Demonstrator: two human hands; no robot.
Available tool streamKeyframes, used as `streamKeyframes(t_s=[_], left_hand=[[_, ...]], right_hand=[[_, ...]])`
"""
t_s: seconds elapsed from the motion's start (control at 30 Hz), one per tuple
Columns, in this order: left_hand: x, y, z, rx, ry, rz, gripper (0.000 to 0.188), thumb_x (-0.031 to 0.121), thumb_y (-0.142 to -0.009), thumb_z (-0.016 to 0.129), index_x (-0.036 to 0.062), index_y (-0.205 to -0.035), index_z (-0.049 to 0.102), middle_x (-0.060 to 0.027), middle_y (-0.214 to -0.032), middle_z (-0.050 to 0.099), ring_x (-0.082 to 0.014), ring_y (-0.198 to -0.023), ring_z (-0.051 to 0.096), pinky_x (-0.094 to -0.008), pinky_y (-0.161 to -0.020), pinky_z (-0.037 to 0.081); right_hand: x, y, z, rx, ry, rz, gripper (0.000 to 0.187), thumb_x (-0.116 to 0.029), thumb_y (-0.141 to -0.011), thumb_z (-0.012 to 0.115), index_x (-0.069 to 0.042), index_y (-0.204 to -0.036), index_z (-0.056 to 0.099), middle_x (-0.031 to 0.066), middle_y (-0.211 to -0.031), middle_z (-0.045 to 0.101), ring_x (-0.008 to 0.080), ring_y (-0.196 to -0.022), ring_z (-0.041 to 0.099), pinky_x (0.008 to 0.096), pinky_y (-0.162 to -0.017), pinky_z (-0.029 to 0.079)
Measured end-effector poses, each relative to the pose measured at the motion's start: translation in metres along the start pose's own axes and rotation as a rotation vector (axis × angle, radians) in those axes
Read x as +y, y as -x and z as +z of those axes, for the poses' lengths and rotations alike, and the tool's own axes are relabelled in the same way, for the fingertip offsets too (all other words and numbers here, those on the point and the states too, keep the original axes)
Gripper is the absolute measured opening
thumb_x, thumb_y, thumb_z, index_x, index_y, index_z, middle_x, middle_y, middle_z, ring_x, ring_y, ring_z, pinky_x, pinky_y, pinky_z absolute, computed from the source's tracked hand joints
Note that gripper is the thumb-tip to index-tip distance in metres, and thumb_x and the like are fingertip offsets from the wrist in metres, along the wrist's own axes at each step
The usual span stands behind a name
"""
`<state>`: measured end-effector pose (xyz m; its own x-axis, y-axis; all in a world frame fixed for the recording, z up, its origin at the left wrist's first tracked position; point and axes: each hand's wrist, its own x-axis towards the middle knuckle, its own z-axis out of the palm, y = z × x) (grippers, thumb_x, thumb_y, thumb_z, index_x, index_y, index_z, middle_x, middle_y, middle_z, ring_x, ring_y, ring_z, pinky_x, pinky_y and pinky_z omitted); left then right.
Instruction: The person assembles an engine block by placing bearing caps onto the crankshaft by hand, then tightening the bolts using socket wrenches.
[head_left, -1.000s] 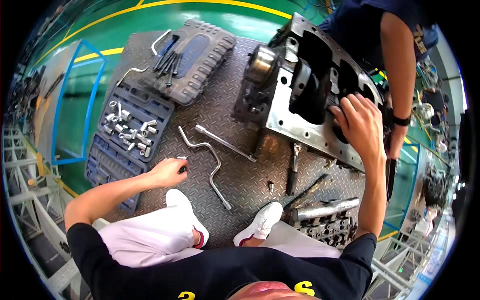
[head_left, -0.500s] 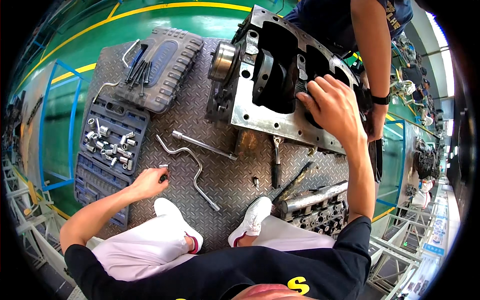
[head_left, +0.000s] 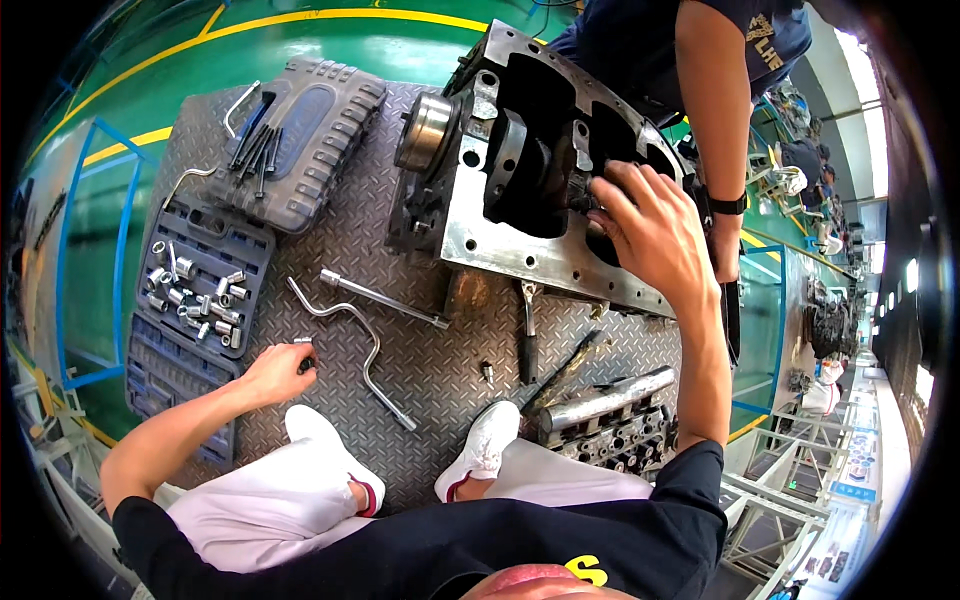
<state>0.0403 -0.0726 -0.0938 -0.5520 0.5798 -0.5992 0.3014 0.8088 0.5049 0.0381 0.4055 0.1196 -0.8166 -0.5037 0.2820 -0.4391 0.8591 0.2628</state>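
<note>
At the left of the checkered metal plate [head_left: 440, 360], loose sockets [head_left: 200, 303] lie in the open case [head_left: 172, 362]; a knock from your forearm could perhaps scatter them. Your left hand [head_left: 275, 374] is closed around a dark tool [head_left: 307, 366] (most of it is hidden from me), and if this hold slackens, it may fall near your shoe [head_left: 316, 432]. The bent steel bar [head_left: 376, 343] lies just beside and could trip a foot. Further right stands the engine block [head_left: 548, 252]; your right hand [head_left: 652, 228] bends its fingers over the opening, and whether they grasp something, I cannot tell. A co-worker's hand [head_left: 726, 250] is also near, so an uncoordinated movement of inner parts might pinch you.
</note>
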Motion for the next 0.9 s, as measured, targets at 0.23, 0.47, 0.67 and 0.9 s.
streamKeyframes(t_s=[0.23, 0.47, 0.67, 0.9], left_hand=[[0.002, -0.001, 0.002, 0.007, 0.025, 0.027, 0.029, 0.021, -0.081, 0.061, 0.0024, -0.102, 0.067, -0.0242, -0.088, 0.069, -0.0414, -0.09, 0.068, -0.0488, -0.082, 0.053], [0.003, 0.001, 0.0, 0.002, 0.016, 0.02, 0.032, 0.023, -0.081, 0.06, 0.0024, -0.104, 0.067, -0.0249, -0.088, 0.069, -0.0424, -0.09, 0.067, -0.0495, -0.084, 0.052], [0.002, 0.0, 0.002, -0.017, 0.011, 0.021, 0.031, 0.023, -0.082, 0.061, 0.0022, -0.104, 0.067, -0.0253, -0.089, 0.069, -0.0428, -0.09, 0.067, -0.0496, -0.084, 0.052], [0.0, 0.005, 0.001, -0.02, 0.006, -0.021, 0.03, 0.023, -0.083, 0.061, 0.0035, -0.105, 0.067, -0.0242, -0.095, 0.07, -0.0421, -0.094, 0.068, -0.0497, -0.087, 0.053]], right_hand=[[0.002, 0.001, 0.011, -0.013, -0.009, 0.007, 0.024, -0.024, -0.082, 0.073, -0.007, -0.092, 0.06, 0.0071, -0.095, 0.058, 0.0245, -0.087, 0.058, 0.036, -0.076, 0.048], [0.006, 0.003, 0.009, -0.006, 0.006, -0.096, 0.031, -0.018, -0.081, 0.073, -0.006, -0.108, 0.062, 0.0063, -0.101, 0.062, 0.0248, -0.096, 0.06, 0.0369, -0.082, 0.048], [0.001, -0.007, 0.012, -0.011, -0.016, -0.068, 0.018, -0.021, -0.087, 0.07, -0.007, -0.089, 0.058, 0.0058, -0.083, 0.055, 0.0231, -0.081, 0.057, 0.0349, -0.073, 0.048], [-0.012, -0.01, -0.003, -0.092, -0.123, 0.15, 0.023, -0.025, -0.09, 0.07, -0.004, -0.096, 0.062, 0.0076, -0.085, 0.06, 0.0255, -0.085, 0.06, 0.0369, -0.075, 0.049]])
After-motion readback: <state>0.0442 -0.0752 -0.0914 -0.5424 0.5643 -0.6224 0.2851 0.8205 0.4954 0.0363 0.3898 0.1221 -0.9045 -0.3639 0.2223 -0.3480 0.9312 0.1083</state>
